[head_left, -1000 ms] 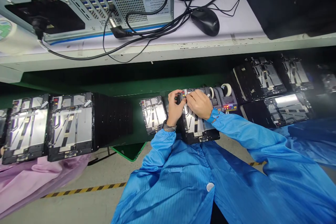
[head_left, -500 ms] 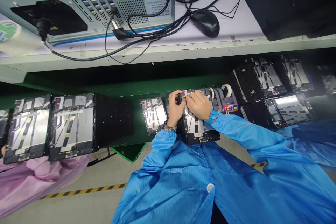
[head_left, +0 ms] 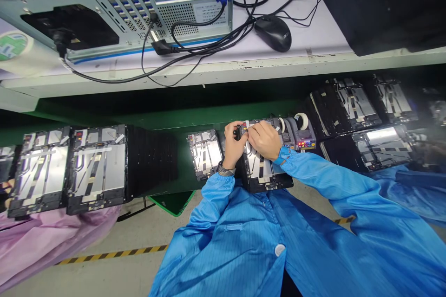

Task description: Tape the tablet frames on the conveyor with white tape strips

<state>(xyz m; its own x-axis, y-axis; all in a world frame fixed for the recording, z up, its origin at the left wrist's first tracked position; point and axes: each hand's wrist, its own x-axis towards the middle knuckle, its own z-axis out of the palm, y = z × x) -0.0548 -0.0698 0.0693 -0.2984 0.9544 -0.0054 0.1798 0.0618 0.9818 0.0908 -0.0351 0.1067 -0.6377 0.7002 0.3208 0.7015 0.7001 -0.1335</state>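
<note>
Everything is sitting a tiny bit lower in the view than it was a moment ago, and the 2 hands are staying close together. The left hand (head_left: 235, 145) and the right hand (head_left: 265, 140) are both working at the top edge of a dark tablet frame (head_left: 261, 167) with shiny silver parts. Their fingers (head_left: 240, 129) are pressed in close and are pinching something at that edge, but it is too small to tell what it is. The frame is lying flat on a green conveyor belt (head_left: 209, 116), right in front of the person, and its top end is just beside a tape machine (head_left: 303, 138) that is holding a white roll of tape (head_left: 301, 121). A smaller frame (head_left: 204, 154) is lying just left of the hands. A black mat (head_left: 151, 162) and 2 big frames (head_left: 97, 169) are lying further left, and more frames (head_left: 355, 109) are lying to the right. Blue sleeves (head_left: 313, 171) are covering both arms, and a band (head_left: 226, 169) is sitting on the left wrist. Up on a white shelf (head_left: 313, 41), a computer case (head_left: 121, 9) is standing near a black mouse (head_left: 273, 32) and a tangle of black cables (head_left: 209, 46).
</note>
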